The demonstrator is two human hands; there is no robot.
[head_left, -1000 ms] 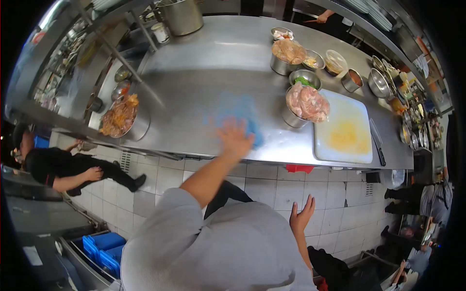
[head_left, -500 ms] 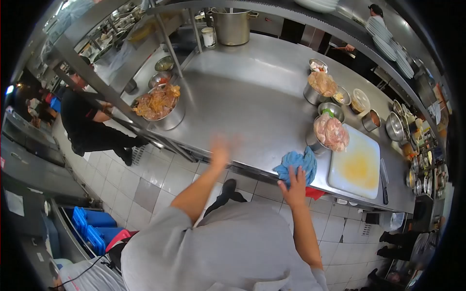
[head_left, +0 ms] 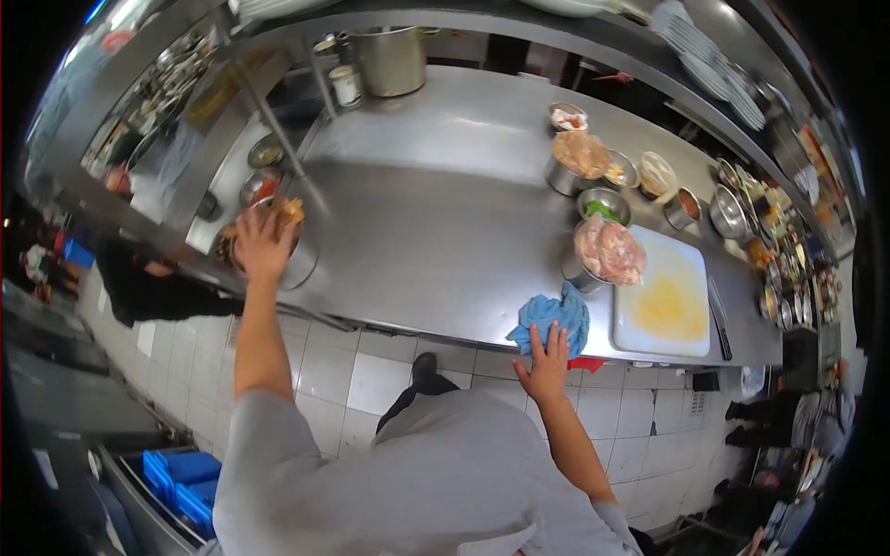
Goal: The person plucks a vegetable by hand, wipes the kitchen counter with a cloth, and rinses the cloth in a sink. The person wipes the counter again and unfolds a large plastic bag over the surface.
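My left hand (head_left: 262, 243) reaches over the marinated meat (head_left: 291, 211), fingers spread and palm down. This orange-brown meat is heaped in a metal container (head_left: 301, 264) at the counter's left; my hand hides much of it, and whether I press on it I cannot tell. With fingers stretched out, my right hand (head_left: 545, 369) rests at the near edge of a crumpled blue cloth (head_left: 559, 317). Just beyond the cloth, raw pale meat (head_left: 609, 252) is piled above the rim of another metal container (head_left: 578, 272).
Right of the raw meat lie a stained white cutting board (head_left: 658, 255) and a knife (head_left: 718, 320). Behind stand bowls, including one with green leaves (head_left: 603, 211), and more meat (head_left: 581, 154). A stockpot (head_left: 389, 63) is at the back. A shelf post (head_left: 269, 107) rises at left, near another person (head_left: 153, 283).
My left hand has swung left, from above the counter's front edge to the marinated meat. My right hand stays at the blue cloth. The view has shifted somewhat.
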